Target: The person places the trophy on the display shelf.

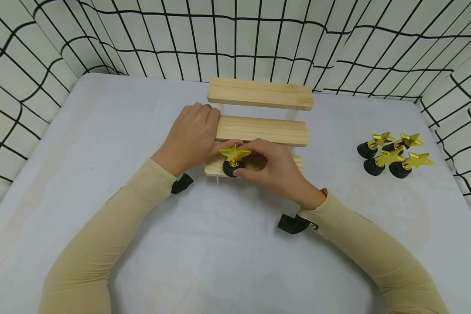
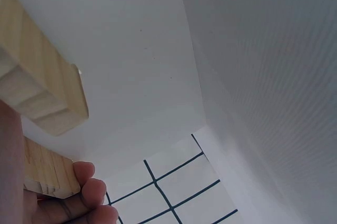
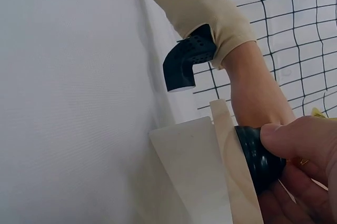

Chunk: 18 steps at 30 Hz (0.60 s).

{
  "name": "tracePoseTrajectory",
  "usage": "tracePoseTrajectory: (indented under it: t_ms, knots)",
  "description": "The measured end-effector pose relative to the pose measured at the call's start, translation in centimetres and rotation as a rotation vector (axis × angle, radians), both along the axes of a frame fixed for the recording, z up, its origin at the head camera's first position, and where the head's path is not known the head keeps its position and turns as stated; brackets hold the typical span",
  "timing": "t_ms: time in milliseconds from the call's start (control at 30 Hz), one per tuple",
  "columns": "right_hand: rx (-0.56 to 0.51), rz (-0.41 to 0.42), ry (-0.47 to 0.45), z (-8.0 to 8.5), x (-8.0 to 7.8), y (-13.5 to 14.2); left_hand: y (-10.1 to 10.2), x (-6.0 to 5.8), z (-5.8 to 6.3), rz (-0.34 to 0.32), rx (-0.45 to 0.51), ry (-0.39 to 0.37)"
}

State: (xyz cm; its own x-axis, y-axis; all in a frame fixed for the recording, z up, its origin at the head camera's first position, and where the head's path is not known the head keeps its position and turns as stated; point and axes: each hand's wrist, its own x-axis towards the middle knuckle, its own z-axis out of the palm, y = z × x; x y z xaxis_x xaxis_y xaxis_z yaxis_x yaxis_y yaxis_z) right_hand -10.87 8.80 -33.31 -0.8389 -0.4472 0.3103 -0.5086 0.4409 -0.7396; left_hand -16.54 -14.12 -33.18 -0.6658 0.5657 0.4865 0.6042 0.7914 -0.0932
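A three-step wooden display stand with a top board (image 1: pixel 259 93), a middle board (image 1: pixel 264 131) and a lowest board (image 1: pixel 213 168) stands on the table. My left hand (image 1: pixel 194 136) grips the left end of the middle board; in the left wrist view its fingertips (image 2: pixel 93 191) curl round a board end. On the left part of the lowest board is a small gold star trophy (image 1: pixel 234 154), upright. My right hand (image 1: pixel 278 168) pinches it low down, and the right wrist view shows the thumb against its black base (image 3: pixel 260 161), which meets the board.
Several more star trophies (image 1: pixel 384 158) stand grouped on the white-covered table (image 1: pixel 235 253) to the right. Black wire grid panels (image 1: pixel 235 39) line the back and both sides. A black wrist camera mount (image 1: pixel 294 224) juts from under my right sleeve.
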Motion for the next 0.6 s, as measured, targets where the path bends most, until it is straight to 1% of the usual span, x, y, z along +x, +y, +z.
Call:
tracePoseTrajectory:
  t_ms: [233,367,500,600]
  knots:
    - [0.015,-0.028,0.02,-0.03,-0.05,-0.08,0.14,0.01,0.17,0.011,-0.013,0.005]
    - [-0.02,-0.026,0.0,-0.13,-0.02,-0.15,0.11,0.05,0.17,0.032,-0.042,0.0]
    - [-0.07,-0.007,-0.019,-0.31,-0.06,-0.31,-0.01,0.14,0.28,0.053,-0.077,-0.042]
    - [-0.116,0.011,-0.035,-0.47,-0.07,-0.47,-0.06,0.19,0.34,0.059,-0.082,-0.065]
